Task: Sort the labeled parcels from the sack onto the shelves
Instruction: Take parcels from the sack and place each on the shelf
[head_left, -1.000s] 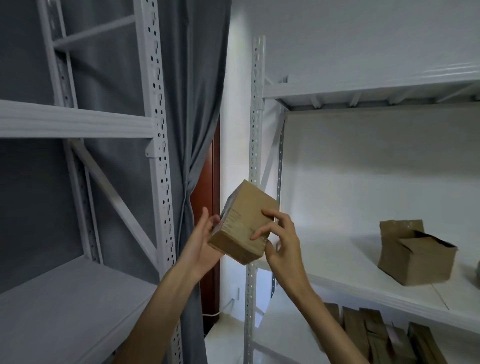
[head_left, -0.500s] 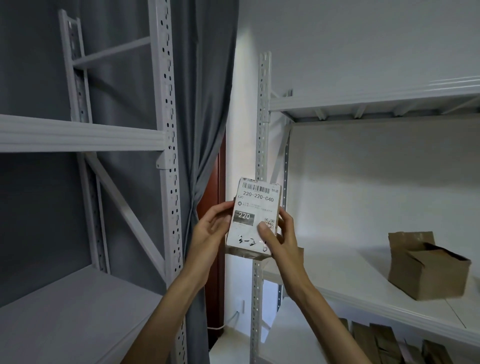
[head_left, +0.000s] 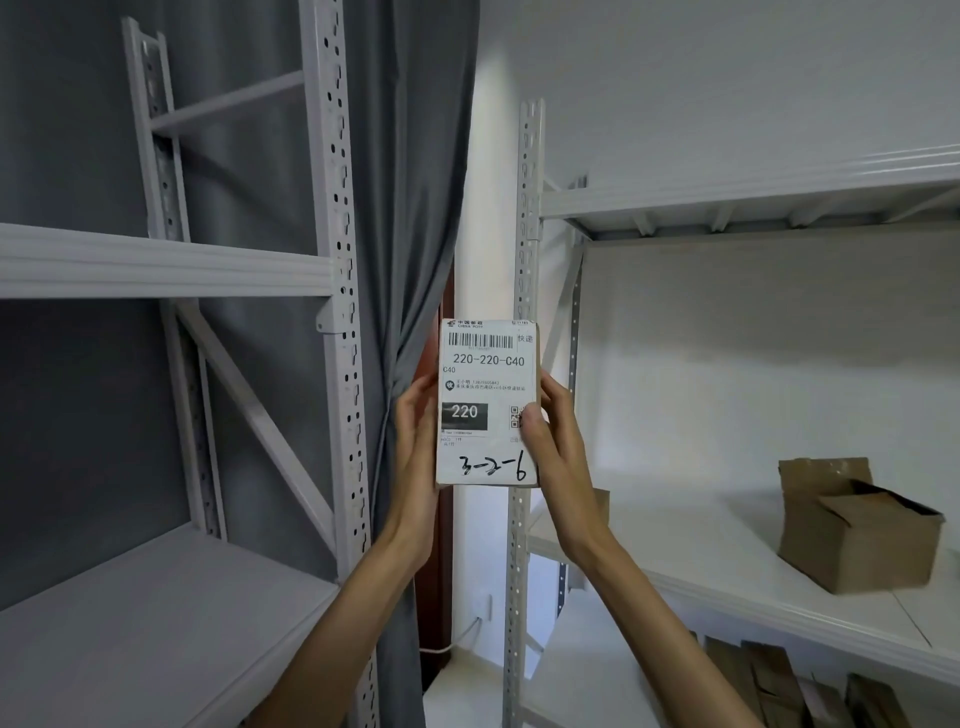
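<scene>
Our left hand (head_left: 415, 447) and right hand (head_left: 553, 441) each grasp a side of the parcel (head_left: 487, 402) | parcel at frame centre, label facing us | read the handwritten 3-2-6 squarely before choosing a shelf (head_left: 727, 587), lower right, beside the cardboard box (head_left: 852, 535)

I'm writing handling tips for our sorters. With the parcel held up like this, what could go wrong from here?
The parcel is held only at its side edges by the left hand and right hand, so it could slip. The right thumb partly covers the square code, which may hamper checking. The handwritten 3-2-6 is scrawled, so it might be misread.
</scene>
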